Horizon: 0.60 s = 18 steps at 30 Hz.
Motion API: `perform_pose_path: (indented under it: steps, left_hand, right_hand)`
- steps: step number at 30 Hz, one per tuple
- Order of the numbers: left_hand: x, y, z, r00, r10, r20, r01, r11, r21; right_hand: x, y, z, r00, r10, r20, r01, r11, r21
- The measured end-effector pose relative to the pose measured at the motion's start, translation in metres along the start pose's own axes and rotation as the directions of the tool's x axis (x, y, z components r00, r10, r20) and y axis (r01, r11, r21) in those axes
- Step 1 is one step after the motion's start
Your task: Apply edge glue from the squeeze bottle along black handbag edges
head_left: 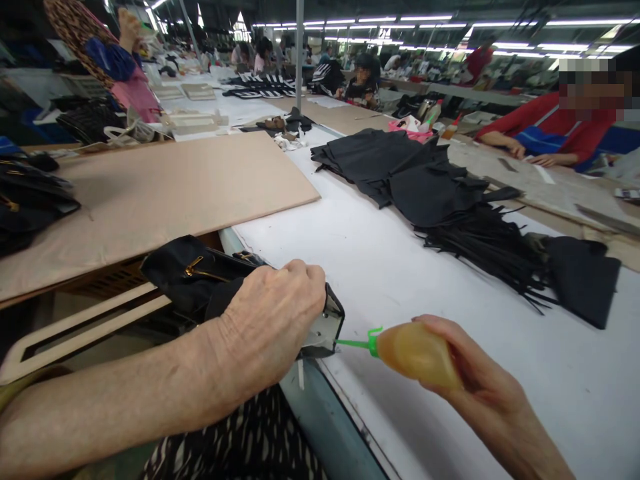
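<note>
Centre: your left hand point(280, 300) grips, partly hides black zippered piece point(173, 270); lower right: your right hand point(475, 367) grips amber bottle point(413, 353), forearm point(530, 433) cropped.

A translucent, amber-filled bottle point(417, 353) is held nearly sideways, its green nozzle point(354, 343) pointed at the pale-lined end of a gold-zippered black bag point(175, 267), gripped at a white-topped table's point(360, 260) edge.

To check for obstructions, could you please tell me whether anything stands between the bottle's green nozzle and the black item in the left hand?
Nothing visible does: the green nozzle ends at the edge of the black item; contact is unclear.
</note>
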<state>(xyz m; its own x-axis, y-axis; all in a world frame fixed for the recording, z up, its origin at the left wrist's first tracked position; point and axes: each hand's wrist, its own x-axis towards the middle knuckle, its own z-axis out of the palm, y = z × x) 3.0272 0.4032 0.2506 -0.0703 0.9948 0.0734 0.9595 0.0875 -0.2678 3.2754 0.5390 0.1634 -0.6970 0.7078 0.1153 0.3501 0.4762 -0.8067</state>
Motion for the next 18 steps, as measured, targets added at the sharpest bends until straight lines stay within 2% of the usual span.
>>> perform_pose_path:
  steps: [3,6,9,13,18]
  left_hand:
    - [-0.005,0.003,-0.003,0.999,0.014,0.036,-0.014,1.000,0.012]
    - [-0.008,0.006,-0.003,0.998,-0.014,0.055,0.014,1.000,0.005]
    - [-0.012,0.008,0.001,0.996,-0.086,0.016,0.086,0.996,0.039]
    - [-0.017,0.011,0.005,0.989,-0.147,-0.024,0.148,0.987,0.063]
    - [-0.020,0.014,0.007,0.984,-0.181,-0.004,0.181,0.982,0.060]
  right_hand:
    - [-0.005,-0.001,0.002,0.999,-0.028,0.035,0.029,0.999,-0.030]
    - [-0.005,-0.002,0.005,1.000,0.013,-0.021,-0.014,1.000,-0.006]
    - [-0.004,-0.003,0.007,0.996,0.010,-0.084,-0.009,1.000,0.007]
    - [-0.010,-0.003,0.007,0.984,-0.113,-0.134,0.108,0.993,-0.047]
    - [-0.017,-0.005,0.008,0.965,-0.260,-0.031,0.256,0.962,-0.097]
